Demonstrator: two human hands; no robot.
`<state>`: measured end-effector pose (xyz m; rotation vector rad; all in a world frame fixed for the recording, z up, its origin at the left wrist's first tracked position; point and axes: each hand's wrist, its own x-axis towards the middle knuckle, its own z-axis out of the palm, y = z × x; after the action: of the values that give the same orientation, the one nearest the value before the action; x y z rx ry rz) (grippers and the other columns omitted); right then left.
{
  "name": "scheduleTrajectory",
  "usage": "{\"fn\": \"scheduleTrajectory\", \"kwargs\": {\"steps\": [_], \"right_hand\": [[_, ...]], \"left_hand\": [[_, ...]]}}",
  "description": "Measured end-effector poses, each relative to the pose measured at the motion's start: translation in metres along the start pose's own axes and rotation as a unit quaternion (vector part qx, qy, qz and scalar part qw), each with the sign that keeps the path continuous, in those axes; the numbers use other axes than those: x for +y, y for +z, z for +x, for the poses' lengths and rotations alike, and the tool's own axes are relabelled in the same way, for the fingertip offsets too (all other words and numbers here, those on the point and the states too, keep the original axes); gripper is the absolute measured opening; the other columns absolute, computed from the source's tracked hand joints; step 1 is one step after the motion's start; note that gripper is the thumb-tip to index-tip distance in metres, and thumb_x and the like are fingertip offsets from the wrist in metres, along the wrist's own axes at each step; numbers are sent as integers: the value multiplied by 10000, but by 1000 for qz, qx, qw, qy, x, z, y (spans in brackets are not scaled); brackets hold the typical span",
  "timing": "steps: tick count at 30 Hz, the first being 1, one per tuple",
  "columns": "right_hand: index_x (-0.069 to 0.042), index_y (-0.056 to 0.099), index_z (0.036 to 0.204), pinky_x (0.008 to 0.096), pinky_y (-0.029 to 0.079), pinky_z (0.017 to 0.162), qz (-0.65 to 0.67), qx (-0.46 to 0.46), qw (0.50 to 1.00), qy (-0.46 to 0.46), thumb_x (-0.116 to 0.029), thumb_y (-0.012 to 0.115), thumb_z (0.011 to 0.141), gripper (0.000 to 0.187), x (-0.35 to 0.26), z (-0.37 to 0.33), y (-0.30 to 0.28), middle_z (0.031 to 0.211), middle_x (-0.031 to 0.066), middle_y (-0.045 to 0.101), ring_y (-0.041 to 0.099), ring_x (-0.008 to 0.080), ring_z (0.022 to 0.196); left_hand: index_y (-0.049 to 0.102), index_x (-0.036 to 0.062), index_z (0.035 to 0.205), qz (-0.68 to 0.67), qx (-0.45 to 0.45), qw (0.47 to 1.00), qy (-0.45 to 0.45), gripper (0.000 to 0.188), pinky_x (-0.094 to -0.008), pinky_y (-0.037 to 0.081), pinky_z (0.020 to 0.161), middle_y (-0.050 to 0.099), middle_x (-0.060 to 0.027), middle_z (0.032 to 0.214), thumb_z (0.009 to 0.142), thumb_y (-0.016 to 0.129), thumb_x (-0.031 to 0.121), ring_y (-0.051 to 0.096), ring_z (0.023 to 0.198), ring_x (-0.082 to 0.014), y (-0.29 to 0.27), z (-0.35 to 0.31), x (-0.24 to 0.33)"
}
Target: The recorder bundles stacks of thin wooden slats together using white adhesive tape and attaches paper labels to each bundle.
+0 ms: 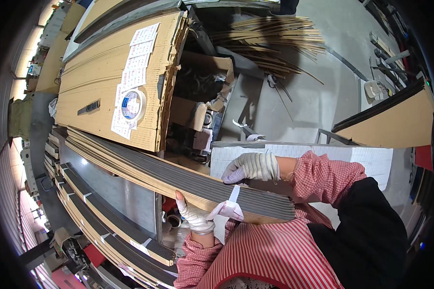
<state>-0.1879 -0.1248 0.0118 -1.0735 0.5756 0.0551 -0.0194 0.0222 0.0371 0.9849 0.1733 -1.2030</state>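
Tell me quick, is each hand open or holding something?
Left hand: thumb against the strip bundle; fingers hidden, so can't tell if closed.
Right hand: curled, holding the bundle's far edge.

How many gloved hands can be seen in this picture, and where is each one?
2. The right hand is at the far edge of the long strip bundle; the left hand is at its near side. No others show.

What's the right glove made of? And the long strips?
Right glove: probably cotton yarn, soft and matt; its ribs look knitted.
Long strips: wood board or stiff cardboard, I can't tell; dull, dark on top, plain tan on the side.
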Motion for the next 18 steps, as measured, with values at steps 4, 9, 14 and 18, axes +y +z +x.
{"fn": "scheduleTrajectory", "kwargs": {"steps": [4,9,14,18], "right_hand": [[-23,691,958,267,451,699,15,-30,999,27,-374,707,790,390,-1,5,-2,846,39,676,576,105,753],[-37,698,939,271,446,682,-44,-64,995,55,-372,728,770,376,-21,6,-8,800,38,669,571,119,725],[-55,703,922,296,459,664,-124,-26,992,24,-373,732,763,357,-20,7,-6,778,47,672,585,141,710],[-58,704,905,318,472,660,-140,-13,990,10,-367,727,762,341,-9,17,-7,768,65,675,601,164,701]], "left_hand": [[502,67,1218,-3,5,1000,6,622,-445,459,889,589,-103,1132,794,646,500,571,1023,-278,1,0,-2],[501,69,1217,-22,2,1000,-2,617,-445,455,888,586,-104,1135,798,640,500,570,1016,-275,-1,0,-4],[433,80,1280,5,-3,1000,-19,701,-476,432,925,528,-111,1214,774,654,512,533,1080,-287,1,-1,-2],[411,82,1299,23,-3,1000,-15,739,-485,432,930,513,-115,1233,761,661,524,524,1094,-299,-1,2,-1]]}}
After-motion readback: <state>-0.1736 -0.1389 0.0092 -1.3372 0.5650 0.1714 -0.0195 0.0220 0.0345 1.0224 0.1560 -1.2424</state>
